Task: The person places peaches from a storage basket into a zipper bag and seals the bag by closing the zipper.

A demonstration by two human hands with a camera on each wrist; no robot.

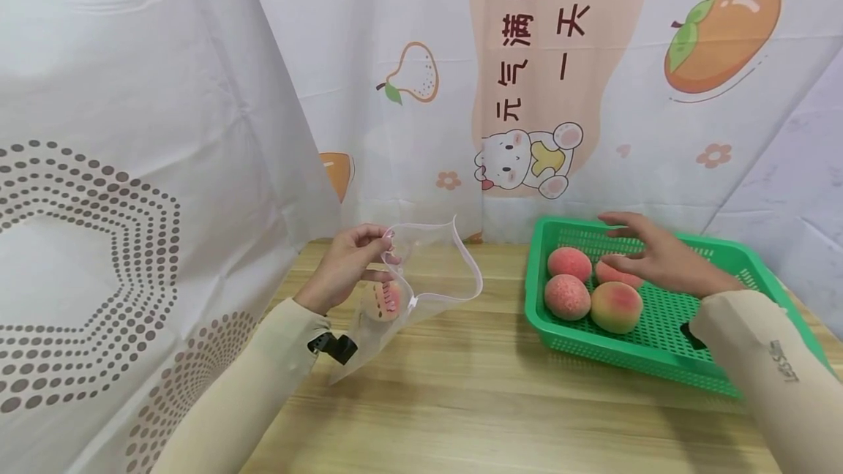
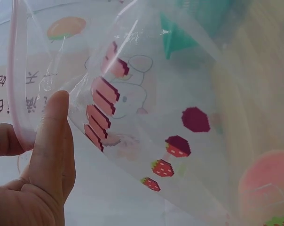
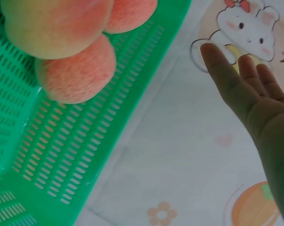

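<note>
My left hand [image 1: 349, 265] pinches the rim of a clear zip bag [image 1: 435, 269], whose mouth gapes toward the right. Printed strawberries and pink lettering show on the bag's film [image 2: 156, 103] in the left wrist view. A peach [image 1: 384, 301] lies low inside the bag, seen through the plastic. Over the green basket [image 1: 639, 360], my right hand [image 1: 658, 254] is held with fingers spread and nothing in its grasp. Several peaches [image 1: 615, 307] sit together in the basket's left part; the hand overlaps the rear one in the head view.
A wooden table [image 1: 461, 401] carries the basket, which stands at the right near the back. Behind hangs a white curtain [image 1: 421, 137] with fruit and bear prints. Another dotted curtain [image 1: 217, 130] drapes down along the left side.
</note>
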